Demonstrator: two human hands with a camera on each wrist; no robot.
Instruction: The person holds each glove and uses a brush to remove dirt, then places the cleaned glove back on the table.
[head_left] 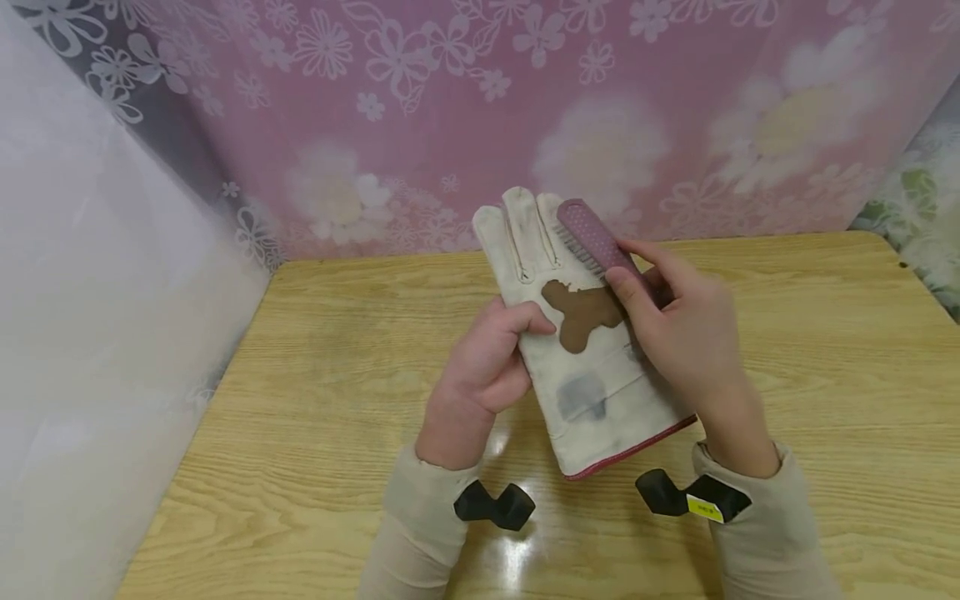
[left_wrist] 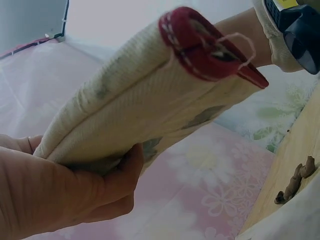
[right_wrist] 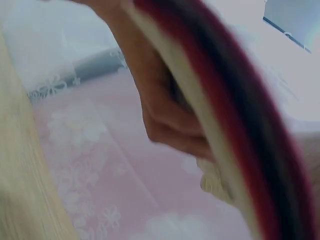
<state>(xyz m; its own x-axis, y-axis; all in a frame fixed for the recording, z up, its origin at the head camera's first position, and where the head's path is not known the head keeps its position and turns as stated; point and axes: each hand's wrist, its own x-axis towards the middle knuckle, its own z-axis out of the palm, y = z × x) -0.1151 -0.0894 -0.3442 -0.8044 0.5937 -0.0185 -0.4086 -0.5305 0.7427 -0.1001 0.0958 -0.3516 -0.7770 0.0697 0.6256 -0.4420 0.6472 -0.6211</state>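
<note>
A cream fabric work glove (head_left: pixel 536 367) with a red-trimmed cuff is held above the table, its fingers pointing away. Its face carries a brown smear (head_left: pixel 585 314) and a grey smudge (head_left: pixel 582 397). My left hand (head_left: pixel 483 358) grips the glove's left edge, thumb on the face; the left wrist view shows other fingers underneath. My right hand (head_left: pixel 678 321) holds a mauve dotted brush (head_left: pixel 595 233) by its near end. The bristles face the glove near its finger bases; whether they touch cannot be told. In the right wrist view, the red cuff trim (right_wrist: pixel 215 95) looms close and blurred.
A wooden table (head_left: pixel 315 400) lies beneath the hands. Behind it stands a pink flowered backdrop (head_left: pixel 450 125), with a white sheet (head_left: pixel 97 292) on the left. A small brown lump (left_wrist: pixel 296 180) shows at the right of the left wrist view.
</note>
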